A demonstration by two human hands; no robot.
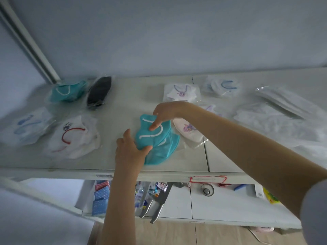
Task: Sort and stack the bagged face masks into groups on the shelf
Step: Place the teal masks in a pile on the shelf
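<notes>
While the left hand [130, 147] pinches the near-left edge of the upper teal bagged face mask with white ear loops [150, 137], thumb on top, the right hand [165, 111] presses one digit on it, other fingers hidden. It sits near the front of the white shelf [106, 161], atop a second teal bagged mask [162, 153]. Square the edges before letting go; the bags look slippery.

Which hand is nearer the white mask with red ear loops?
Left. The left hand sits just right of the red-looped mask, holding the teal masks; the right hand is farther right and back.
</notes>
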